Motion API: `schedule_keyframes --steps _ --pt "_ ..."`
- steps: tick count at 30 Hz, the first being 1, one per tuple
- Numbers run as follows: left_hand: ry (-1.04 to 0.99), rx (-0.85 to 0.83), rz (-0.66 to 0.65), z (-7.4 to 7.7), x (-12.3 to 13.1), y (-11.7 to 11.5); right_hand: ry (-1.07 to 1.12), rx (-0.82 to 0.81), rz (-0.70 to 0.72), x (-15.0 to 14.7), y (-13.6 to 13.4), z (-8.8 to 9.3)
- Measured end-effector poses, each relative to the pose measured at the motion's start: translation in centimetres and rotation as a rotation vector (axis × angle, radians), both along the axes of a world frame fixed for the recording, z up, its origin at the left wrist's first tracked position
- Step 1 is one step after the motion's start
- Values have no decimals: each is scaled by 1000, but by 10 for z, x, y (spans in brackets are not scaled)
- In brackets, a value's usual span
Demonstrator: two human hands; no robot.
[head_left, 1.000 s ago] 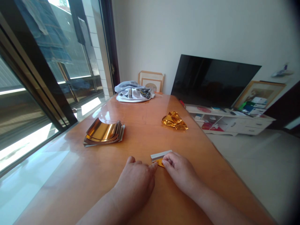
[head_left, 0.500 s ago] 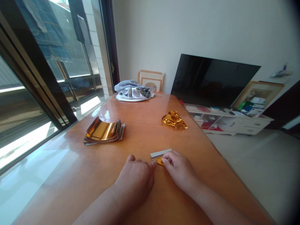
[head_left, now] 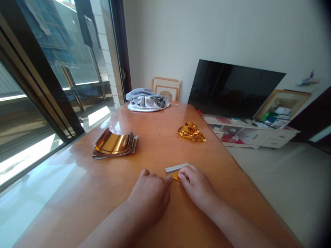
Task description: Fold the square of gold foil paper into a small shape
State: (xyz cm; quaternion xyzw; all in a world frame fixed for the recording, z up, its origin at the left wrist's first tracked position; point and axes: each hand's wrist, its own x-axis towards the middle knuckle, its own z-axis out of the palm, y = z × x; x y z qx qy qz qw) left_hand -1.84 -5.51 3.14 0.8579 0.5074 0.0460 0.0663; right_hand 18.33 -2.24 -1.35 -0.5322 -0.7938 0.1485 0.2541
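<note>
— Gold foil piece (head_left: 176,176), quick: what's changed around your right hand (head_left: 197,184)?

— Very little. Your hands sit about where they were a second ago. The white strip (head_left: 177,168) looks a bit flatter in view, but your head moved too, so I can't say it shifted.

— And the foil?

— Small, orange-gold, flat as far as it shows, with part hidden under your right fingers. It lies between your two hands, tucked against the near edge of the strip.

— Hand state?

— Your right fingers are pressed together, tips down on the foil. Pinching or just pressing, I can't tell. Your left hand (head_left: 148,196) is closed up loosely, fingers down on the table, its tips right by the foil's left corner, not gripping anything that shows.

— Anything else near you?

— Ahead of your left hand, a stack of gold foil sheets (head_left: 113,144). Ahead of your right, a crumpled gold foil ball (head_left: 191,132).
</note>
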Motion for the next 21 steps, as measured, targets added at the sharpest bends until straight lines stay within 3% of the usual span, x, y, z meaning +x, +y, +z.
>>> schedule_keyframes --steps 14,21 --pt "-48 53 -6 10 7 -2 -120 51 -28 -4 -5 3" --pt "-218 29 -95 -3 18 -1 -90 13 -25 -5 -6 8"
